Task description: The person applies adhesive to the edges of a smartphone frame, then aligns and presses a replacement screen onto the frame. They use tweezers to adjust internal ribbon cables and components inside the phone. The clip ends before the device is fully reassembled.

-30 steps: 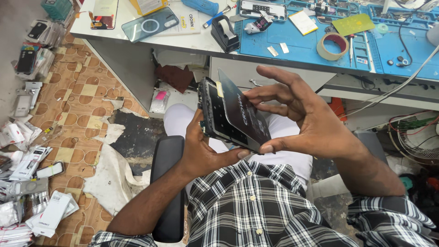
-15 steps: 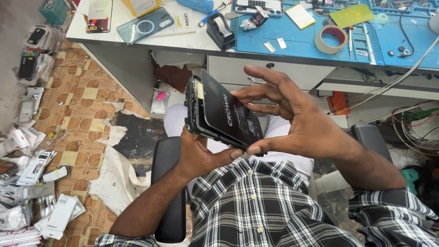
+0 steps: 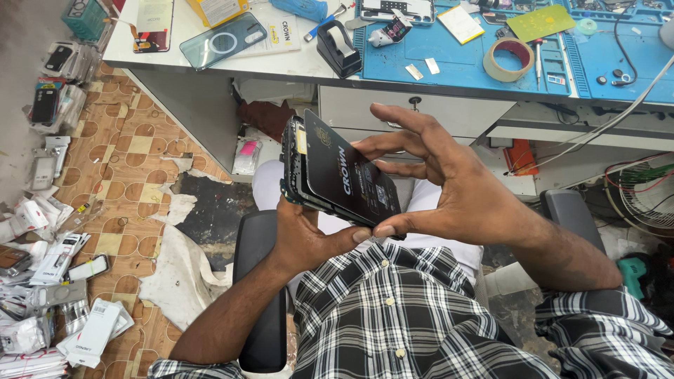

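Note:
My left hand [image 3: 305, 235] grips an opened phone body [image 3: 296, 175] from below, holding it over my lap. Lying on top of that body is a flat black battery [image 3: 347, 179], tilted toward me. My right hand [image 3: 449, 189] curls over the battery from the right, thumb at its lower corner and fingertips along its far edge. I am seated in a chair, wearing a plaid shirt.
A workbench stands ahead with a blue work mat [image 3: 491, 52], a roll of tape [image 3: 508, 59], a black tape dispenser [image 3: 338, 48] and a phone back cover [image 3: 223, 42]. Phone boxes and parts [image 3: 49, 281] litter the tiled floor at left. Black chair armrests [image 3: 260, 281] flank me.
The phone and battery have stayed in both hands, shifting slightly lower and tilting; my right fingers have spread along the battery's edge.

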`<action>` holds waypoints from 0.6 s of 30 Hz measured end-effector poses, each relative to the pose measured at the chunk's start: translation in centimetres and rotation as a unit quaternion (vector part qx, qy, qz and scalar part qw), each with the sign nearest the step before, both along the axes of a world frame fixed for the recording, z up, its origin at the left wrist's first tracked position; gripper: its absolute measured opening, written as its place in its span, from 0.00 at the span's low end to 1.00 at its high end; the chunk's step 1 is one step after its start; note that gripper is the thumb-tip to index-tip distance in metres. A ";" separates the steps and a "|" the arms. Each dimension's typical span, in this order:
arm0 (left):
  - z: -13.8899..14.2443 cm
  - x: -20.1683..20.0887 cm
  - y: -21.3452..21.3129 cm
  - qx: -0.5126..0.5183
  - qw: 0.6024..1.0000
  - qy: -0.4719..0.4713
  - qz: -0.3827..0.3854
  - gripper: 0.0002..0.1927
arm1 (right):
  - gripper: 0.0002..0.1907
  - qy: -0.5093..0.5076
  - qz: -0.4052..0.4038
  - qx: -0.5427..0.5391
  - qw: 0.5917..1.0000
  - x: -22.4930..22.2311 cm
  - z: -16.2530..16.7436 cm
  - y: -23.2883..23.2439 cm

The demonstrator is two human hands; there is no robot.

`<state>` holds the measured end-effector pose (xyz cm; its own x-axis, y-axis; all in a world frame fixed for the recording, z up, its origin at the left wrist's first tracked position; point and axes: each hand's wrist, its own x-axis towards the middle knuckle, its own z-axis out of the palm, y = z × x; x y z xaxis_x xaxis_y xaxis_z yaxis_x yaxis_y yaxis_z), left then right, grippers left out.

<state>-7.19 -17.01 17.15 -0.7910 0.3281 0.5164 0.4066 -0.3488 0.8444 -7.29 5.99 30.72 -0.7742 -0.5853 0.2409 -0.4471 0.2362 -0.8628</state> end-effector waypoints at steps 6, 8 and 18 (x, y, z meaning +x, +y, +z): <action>0.1 0.1 0.1 0.011 1.000 -0.012 -0.008 0.33 | 0.59 -0.005 0.003 -0.006 1.000 0.1 0.0 -0.1; 0.1 0.1 0.1 0.013 1.000 -0.014 -0.008 0.33 | 0.59 -0.009 -0.001 -0.008 1.000 0.2 0.0 -0.1; 0.6 -0.2 -0.2 0.020 0.999 -0.036 -0.012 0.31 | 0.58 -0.025 -0.017 -0.037 0.999 0.1 -0.9 -0.5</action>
